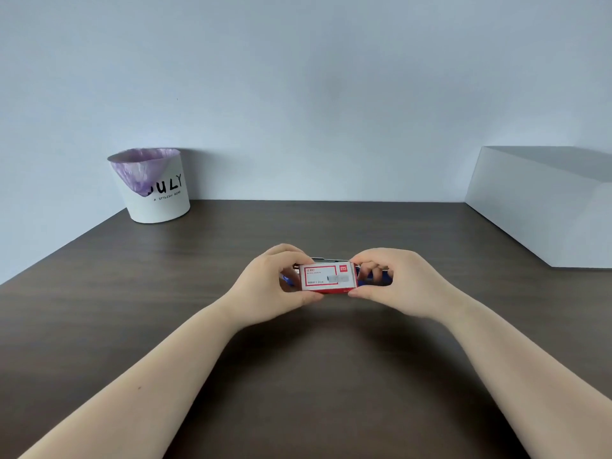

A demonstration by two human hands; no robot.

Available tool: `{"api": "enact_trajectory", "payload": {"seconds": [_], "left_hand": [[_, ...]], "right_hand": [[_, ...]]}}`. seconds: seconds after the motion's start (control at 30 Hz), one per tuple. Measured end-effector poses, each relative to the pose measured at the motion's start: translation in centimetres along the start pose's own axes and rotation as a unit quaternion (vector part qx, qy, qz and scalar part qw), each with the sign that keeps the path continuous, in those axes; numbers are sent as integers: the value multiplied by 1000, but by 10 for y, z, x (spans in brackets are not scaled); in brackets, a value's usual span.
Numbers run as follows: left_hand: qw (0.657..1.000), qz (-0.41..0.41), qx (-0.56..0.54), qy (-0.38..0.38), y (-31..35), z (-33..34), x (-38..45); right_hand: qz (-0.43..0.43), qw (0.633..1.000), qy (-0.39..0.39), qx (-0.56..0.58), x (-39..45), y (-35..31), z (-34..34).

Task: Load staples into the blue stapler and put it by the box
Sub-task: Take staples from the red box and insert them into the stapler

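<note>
— 2 hands meet over the middle of the dark wooden table [132, 309], both pinching 1 small staple box [328, 279]. What does it look like to you?

— Flat cardboard, white face with a red frame and a red logo patch in its upper right corner, red along the lower edge. The print is too small to read. The left hand [271, 286] grips its left end, thumb below and fingers curled over the top; the right hand [400, 286] closes on the right end the same way.

— And the blue stapler [381, 278]?

— Mostly hidden. It lies just behind the box, so only blue slivers show: 1 past the right end between the right fingers, 1 at the left by the left thumb. A thin metal strip peeks above the box's top edge. Whether it is open I cannot tell.

— Anything else around?

— 1 white bin [159, 197] with a purple liner stands far left against the wall, well apart. 1 large white box [543, 207] sits at the right edge. Bare table lies between them and the hands.
</note>
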State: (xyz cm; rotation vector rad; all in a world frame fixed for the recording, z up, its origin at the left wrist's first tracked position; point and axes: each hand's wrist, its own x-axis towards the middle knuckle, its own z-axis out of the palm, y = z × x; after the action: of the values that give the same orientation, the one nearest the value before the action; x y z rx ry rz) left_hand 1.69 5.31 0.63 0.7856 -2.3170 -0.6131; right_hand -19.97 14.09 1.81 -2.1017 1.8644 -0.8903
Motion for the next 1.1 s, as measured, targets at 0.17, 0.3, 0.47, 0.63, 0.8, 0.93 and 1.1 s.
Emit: {"api": "enact_trajectory", "payload": {"seconds": [0.17,0.3,0.47,0.63,0.8,0.93,1.1], "left_hand": [[999,-19,-38,-20,-3,0,-1],[997,-25,-73,-5,0,-5,-2],[992,-35,-121,10,3,-12,-2],[986,-53,-155,24,4,-18,-2],[989,-48,-142,2,4,-16,-3],[990,-42,-136,-1,1,-17,-3],[987,-56,-147,-21,-3,-15,-3]], "right_hand": [[12,1000,-11,10,-1,2,2],[29,999,-12,20,-1,3,0],[45,998,-9,41,-3,6,-3],[66,996,-13,59,-4,13,-8],[81,993,-63,54,-3,13,-3],[80,994,-70,36,-2,13,-2],[73,994,-75,15,-4,11,-2]]}}
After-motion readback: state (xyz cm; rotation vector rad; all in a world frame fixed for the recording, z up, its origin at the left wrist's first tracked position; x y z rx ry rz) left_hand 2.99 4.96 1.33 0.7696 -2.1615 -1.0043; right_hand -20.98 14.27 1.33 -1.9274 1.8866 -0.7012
